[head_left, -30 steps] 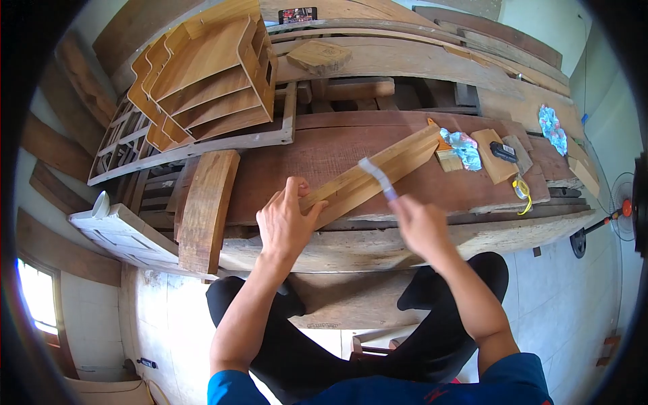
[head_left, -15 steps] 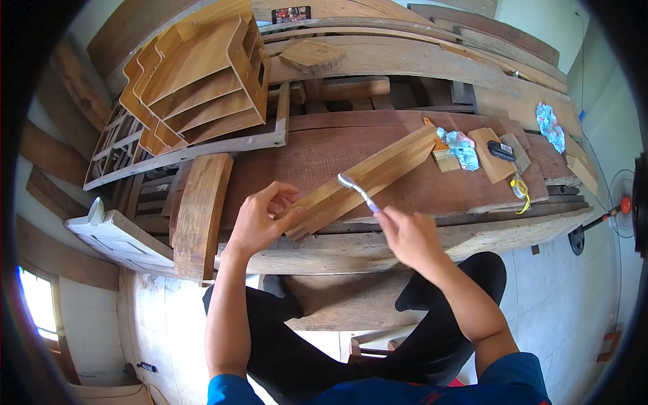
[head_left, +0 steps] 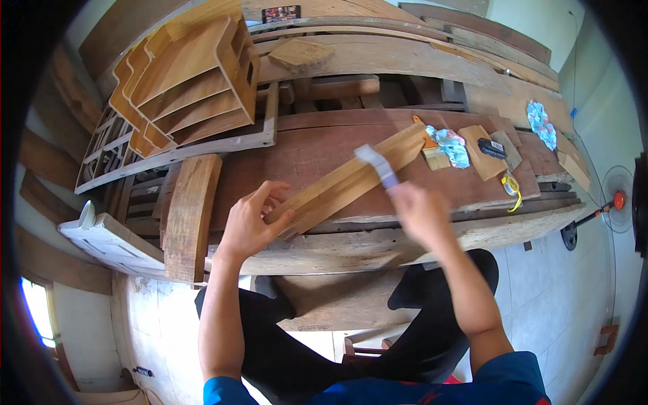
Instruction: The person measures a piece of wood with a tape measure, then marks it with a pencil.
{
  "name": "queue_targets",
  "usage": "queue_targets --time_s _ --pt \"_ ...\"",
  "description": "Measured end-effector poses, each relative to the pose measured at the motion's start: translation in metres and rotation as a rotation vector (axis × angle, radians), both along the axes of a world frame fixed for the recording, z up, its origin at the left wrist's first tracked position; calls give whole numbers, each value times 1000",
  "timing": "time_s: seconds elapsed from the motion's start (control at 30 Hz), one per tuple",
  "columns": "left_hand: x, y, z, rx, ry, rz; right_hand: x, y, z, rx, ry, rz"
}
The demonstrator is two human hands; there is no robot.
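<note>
A long light-brown wooden piece (head_left: pixel 347 181) lies at a slant on the reddish-brown boards (head_left: pixel 304 152). My left hand (head_left: pixel 251 219) is closed around its lower left end, thumb on the near side. In my right hand (head_left: pixel 422 209) is the handle of a white and purple toothbrush (head_left: pixel 378 164), its head blurred by motion over the upper side of the wooden piece. Near the far end of the piece are a paintbrush (head_left: pixel 435 156) with an orange handle and a crumpled blue wrapper (head_left: pixel 451 146).
A wooden shelf organizer (head_left: pixel 196 81) stands at the back left. A thick wood block (head_left: pixel 192 216) lies left of my left hand. On the right are a flat wood block (head_left: pixel 476 145), a black tool (head_left: pixel 492 148), a tape measure (head_left: pixel 511 185) and a fan (head_left: pixel 617 200).
The toothbrush and my right hand have moved up and right along the wooden piece. My left hand still holds its lower end. The whole view has shifted slightly.
</note>
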State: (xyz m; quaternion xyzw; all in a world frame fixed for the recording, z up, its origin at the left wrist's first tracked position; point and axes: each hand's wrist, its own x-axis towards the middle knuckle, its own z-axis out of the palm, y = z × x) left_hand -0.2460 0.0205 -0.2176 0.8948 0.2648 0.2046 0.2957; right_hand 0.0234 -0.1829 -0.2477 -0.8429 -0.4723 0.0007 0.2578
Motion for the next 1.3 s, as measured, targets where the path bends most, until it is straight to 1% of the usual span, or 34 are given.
queue_targets --time_s 0.07,0.17,0.2,0.23,0.27,0.3,0.33,0.4,0.43,0.47,0.5,0.53,0.6,0.67,0.73,0.83,0.87,0.93,0.97,1.0,1.07,1.13,1.2,1.23,1.27,1.3 --pt "-2 1 1 5 -17 10 66 -3 -4 -87 -15 -242" --pt "-3 3 -5 35 -27 3 63 -1 8 -133 -51 -254" --pt "-4 4 -5 38 -14 4 31 4 15 -118 38 -182" --pt "-4 4 -5 40 4 -1 4 7 -3 31 -50 -38" --pt "-4 4 -5 23 7 -1 -23 9 -9 -2 111 58" --pt "-4 4 -3 7 13 -3 -45 9 -6 -110 104 165" --pt "-4 5 -1 -7 16 -4 -54 7 -13 11 -41 270" --pt "-3 5 -4 -9 -8 -4 -27 6 -1 -22 150 126" --pt "-5 4 -5 -11 -23 7 0 7 -2 20 69 18" --pt "-6 4 -4 -10 -14 7 33 6 3 -109 137 -150" --pt "-6 3 -1 -10 -5 8 70 2 -9 -111 21 -240" --pt "-7 2 -1 -12 1 9 93 -3 -14 -71 -32 -252" --pt "-8 2 -2 1 -1 14 57 4 1 -103 -75 -218" --pt "-6 3 -4 11 -6 4 -3 10 -9 -2 3 -5" --pt "-5 4 -6 20 -16 -9 -60 12 2 -264 111 193" --pt "-5 3 -5 42 -10 -20 -41 11 -8 -143 149 175" --pt "-7 2 -4 40 1 -11 -10 12 -14 -38 23 78" --pt "-8 1 -3 37 21 4 48 13 1 -208 -38 -259" --pt "-10 0 -4 47 19 4 78 7 -15 -124 -162 -279" --pt "-10 0 -4 60 16 3 69 8 -13 -99 -133 -217" --pt "-7 0 -3 71 6 -3 24 10 -12 -47 -73 -101" --pt "-6 1 -2 63 7 -18 -38 10 -28 70 -2 186" --pt "-5 1 -4 57 -6 -20 -77 8 -10 -182 -14 318" --pt "-5 1 -5 56 -14 -16 -67 7 -4 -148 -23 309" --pt "-6 1 -6 60 -14 -13 -47 8 -2 -87 82 192" --pt "-7 0 -7 64 -16 -7 -13 10 -18 -17 -48 73"
